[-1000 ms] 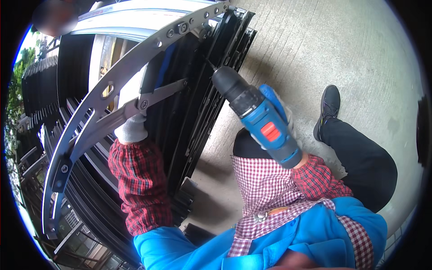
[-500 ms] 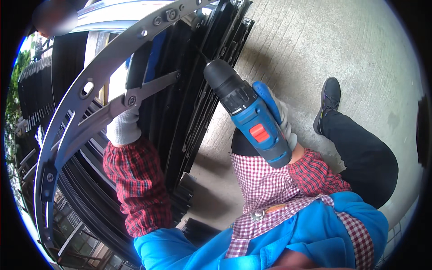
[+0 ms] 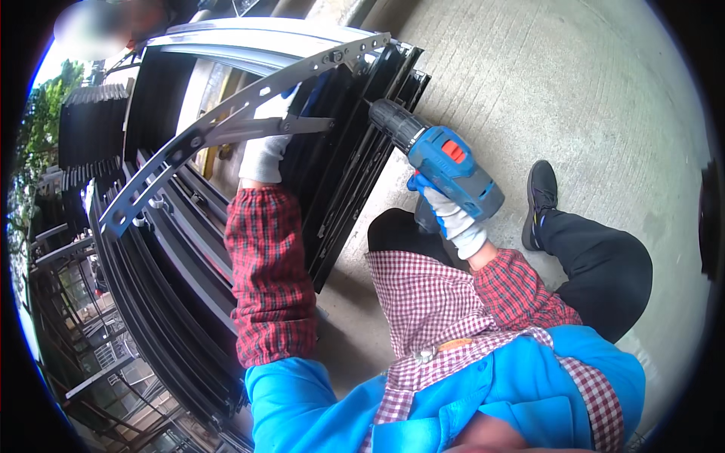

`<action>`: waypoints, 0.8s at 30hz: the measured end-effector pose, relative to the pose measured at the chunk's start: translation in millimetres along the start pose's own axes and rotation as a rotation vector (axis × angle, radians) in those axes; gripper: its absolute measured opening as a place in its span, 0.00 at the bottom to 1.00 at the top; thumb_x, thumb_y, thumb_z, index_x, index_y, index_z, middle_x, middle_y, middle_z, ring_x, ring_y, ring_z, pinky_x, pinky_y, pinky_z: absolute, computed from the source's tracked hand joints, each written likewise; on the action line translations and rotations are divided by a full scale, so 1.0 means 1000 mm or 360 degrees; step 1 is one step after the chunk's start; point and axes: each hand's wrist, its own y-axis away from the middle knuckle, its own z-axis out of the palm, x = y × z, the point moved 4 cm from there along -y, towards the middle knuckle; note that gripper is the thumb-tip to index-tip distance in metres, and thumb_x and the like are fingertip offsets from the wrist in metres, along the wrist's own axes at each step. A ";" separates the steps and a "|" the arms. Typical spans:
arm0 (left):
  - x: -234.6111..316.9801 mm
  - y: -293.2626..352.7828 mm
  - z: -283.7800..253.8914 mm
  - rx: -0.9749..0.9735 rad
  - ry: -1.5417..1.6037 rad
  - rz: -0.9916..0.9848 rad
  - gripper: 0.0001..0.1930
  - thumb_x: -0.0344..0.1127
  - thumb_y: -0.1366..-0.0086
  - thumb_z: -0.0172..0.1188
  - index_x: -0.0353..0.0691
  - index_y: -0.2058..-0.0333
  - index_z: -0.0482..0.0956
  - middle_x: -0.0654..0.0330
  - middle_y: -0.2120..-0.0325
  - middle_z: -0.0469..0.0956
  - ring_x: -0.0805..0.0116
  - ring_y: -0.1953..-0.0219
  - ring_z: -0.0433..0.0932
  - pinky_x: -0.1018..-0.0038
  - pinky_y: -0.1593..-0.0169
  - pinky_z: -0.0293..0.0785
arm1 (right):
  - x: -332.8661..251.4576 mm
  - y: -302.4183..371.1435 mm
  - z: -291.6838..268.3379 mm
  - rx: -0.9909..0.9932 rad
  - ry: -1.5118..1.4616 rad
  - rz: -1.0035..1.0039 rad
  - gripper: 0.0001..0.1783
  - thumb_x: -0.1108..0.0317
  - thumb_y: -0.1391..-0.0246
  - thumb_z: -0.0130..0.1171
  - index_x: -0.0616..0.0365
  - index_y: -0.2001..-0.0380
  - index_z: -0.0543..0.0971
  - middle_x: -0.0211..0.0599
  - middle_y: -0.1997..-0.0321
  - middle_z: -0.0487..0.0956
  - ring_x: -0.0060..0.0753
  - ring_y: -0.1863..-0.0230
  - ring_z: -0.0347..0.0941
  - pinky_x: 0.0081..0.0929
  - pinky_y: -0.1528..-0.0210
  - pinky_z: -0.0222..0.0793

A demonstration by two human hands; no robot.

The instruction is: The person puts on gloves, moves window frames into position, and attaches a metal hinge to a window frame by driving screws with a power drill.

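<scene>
A long perforated grey metal window stay [image 3: 249,102] with a pivoting arm reaches across the left half of the view. My left hand [image 3: 266,147], in a white and blue work glove, is closed on it near the pivot; the arm covers part of the fingers. My right hand [image 3: 447,215], gloved alike, is wrapped around the handle of a blue and black cordless drill [image 3: 457,170] with a red switch. Its thin bit points up-left at the black metal frames [image 3: 332,204], apart from the stay.
More black profiles [image 3: 162,302] are stacked at the left. A pale glossy curved panel [image 3: 249,38] lies at the far side. Another person [image 3: 147,19] is at the upper left. Grey concrete floor [image 3: 491,90] extends on the right, where my foot [image 3: 541,189] rests.
The stay and my left hand have moved farther away and to the right. The drill has tilted flatter and shifted slightly up and right, still in my right hand.
</scene>
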 end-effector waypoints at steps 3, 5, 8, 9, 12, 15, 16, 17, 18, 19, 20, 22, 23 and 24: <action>0.017 0.015 -0.018 0.0016 0.0097 -0.0146 0.25 0.49 0.34 0.41 0.37 0.47 0.69 0.52 0.50 0.68 0.58 0.49 0.66 0.66 0.45 0.60 | -0.009 0.005 0.024 0.0008 -0.0012 -0.0119 0.26 0.45 0.42 0.49 0.46 0.45 0.67 0.40 0.62 0.76 0.27 0.74 0.71 0.20 0.75 0.70; 0.053 0.006 -0.006 -0.0034 0.0214 -0.0158 0.27 0.51 0.32 0.37 0.39 0.42 0.65 0.50 0.41 0.64 0.54 0.39 0.63 0.64 0.36 0.56 | -0.013 0.002 0.019 0.0071 0.0076 -0.0193 0.26 0.45 0.42 0.50 0.47 0.47 0.68 0.38 0.64 0.76 0.26 0.75 0.70 0.18 0.76 0.69; 0.052 0.003 -0.015 -0.0005 0.0223 -0.0098 0.28 0.52 0.32 0.37 0.39 0.42 0.65 0.50 0.41 0.64 0.54 0.39 0.62 0.63 0.36 0.56 | -0.022 0.001 0.029 0.0128 0.0107 -0.0266 0.25 0.45 0.42 0.51 0.49 0.49 0.69 0.35 0.67 0.75 0.23 0.78 0.68 0.16 0.78 0.67; 0.052 0.006 -0.013 -0.0006 0.0222 -0.0072 0.28 0.52 0.32 0.38 0.39 0.42 0.65 0.50 0.41 0.63 0.54 0.39 0.62 0.63 0.36 0.55 | -0.025 0.000 0.030 0.0153 0.0114 -0.0282 0.25 0.45 0.42 0.51 0.50 0.49 0.70 0.34 0.68 0.75 0.22 0.78 0.67 0.15 0.78 0.66; 0.050 0.002 -0.006 -0.0025 0.0218 -0.0011 0.29 0.54 0.33 0.39 0.40 0.41 0.65 0.50 0.40 0.63 0.53 0.38 0.61 0.63 0.36 0.55 | -0.029 -0.002 0.031 0.0221 0.0133 -0.0307 0.25 0.45 0.42 0.51 0.52 0.51 0.71 0.31 0.71 0.75 0.20 0.80 0.65 0.13 0.80 0.64; 0.039 0.001 -0.006 -0.0060 0.0213 0.0048 0.30 0.55 0.33 0.40 0.41 0.41 0.64 0.51 0.40 0.62 0.53 0.38 0.61 0.62 0.36 0.55 | -0.030 -0.003 0.033 0.0292 0.0158 -0.0317 0.25 0.45 0.43 0.52 0.54 0.53 0.72 0.28 0.74 0.75 0.17 0.83 0.63 0.10 0.82 0.62; 0.036 -0.005 -0.003 -0.0074 0.0217 0.0062 0.30 0.55 0.34 0.40 0.41 0.41 0.64 0.51 0.40 0.62 0.53 0.38 0.61 0.62 0.36 0.55 | -0.029 -0.002 0.033 0.0292 0.0150 -0.0309 0.25 0.45 0.43 0.52 0.54 0.53 0.72 0.28 0.74 0.75 0.17 0.83 0.63 0.10 0.82 0.62; 0.027 -0.002 -0.007 -0.0089 0.0222 0.0076 0.30 0.56 0.34 0.40 0.41 0.41 0.64 0.51 0.40 0.62 0.53 0.38 0.60 0.61 0.36 0.54 | -0.029 -0.002 0.034 0.0261 0.0105 -0.0294 0.25 0.52 0.46 0.55 0.52 0.49 0.69 0.31 0.68 0.76 0.21 0.80 0.66 0.14 0.78 0.65; 0.023 -0.009 -0.005 -0.0104 0.0228 0.0086 0.30 0.56 0.34 0.40 0.41 0.41 0.64 0.51 0.39 0.61 0.53 0.38 0.60 0.61 0.35 0.54 | -0.029 -0.001 0.033 0.0227 0.0058 -0.0276 0.29 0.58 0.50 0.57 0.51 0.44 0.66 0.33 0.62 0.76 0.24 0.76 0.70 0.17 0.75 0.67; 0.017 -0.013 -0.005 -0.0118 0.0234 0.0096 0.31 0.57 0.34 0.41 0.41 0.41 0.64 0.51 0.39 0.61 0.53 0.37 0.60 0.61 0.35 0.54 | -0.029 0.000 0.033 0.0192 0.0012 -0.0259 0.35 0.64 0.53 0.60 0.49 0.40 0.63 0.35 0.56 0.77 0.28 0.73 0.73 0.20 0.72 0.69; 0.012 -0.016 -0.005 -0.0131 0.0240 0.0105 0.31 0.57 0.34 0.41 0.42 0.41 0.64 0.51 0.39 0.61 0.52 0.37 0.60 0.61 0.35 0.54 | -0.028 0.001 0.034 0.0157 -0.0036 -0.0243 0.42 0.70 0.57 0.62 0.47 0.36 0.60 0.37 0.50 0.78 0.31 0.70 0.77 0.23 0.69 0.72; 0.008 -0.021 -0.002 -0.0167 0.0254 0.0162 0.32 0.58 0.35 0.42 0.42 0.41 0.64 0.51 0.39 0.61 0.52 0.37 0.59 0.60 0.35 0.54 | 0.020 0.009 0.047 0.0066 -0.0235 0.0020 0.39 0.69 0.55 0.62 0.49 0.38 0.62 0.35 0.52 0.78 0.29 0.69 0.76 0.20 0.68 0.71; 0.007 -0.024 -0.001 -0.0186 0.0261 0.0191 0.32 0.59 0.35 0.42 0.42 0.41 0.64 0.51 0.39 0.60 0.52 0.37 0.59 0.60 0.35 0.54 | 0.054 0.018 0.060 -0.0035 -0.0438 0.0281 0.36 0.68 0.54 0.62 0.51 0.40 0.63 0.33 0.54 0.78 0.26 0.68 0.76 0.18 0.67 0.71; 0.007 -0.028 -0.005 -0.0203 0.0267 0.0221 0.32 0.59 0.35 0.42 0.43 0.40 0.64 0.51 0.39 0.60 0.52 0.37 0.59 0.60 0.35 0.53 | 0.085 0.028 0.074 -0.0138 -0.0642 0.0539 0.33 0.67 0.52 0.62 0.53 0.42 0.65 0.31 0.55 0.78 0.23 0.67 0.76 0.15 0.66 0.71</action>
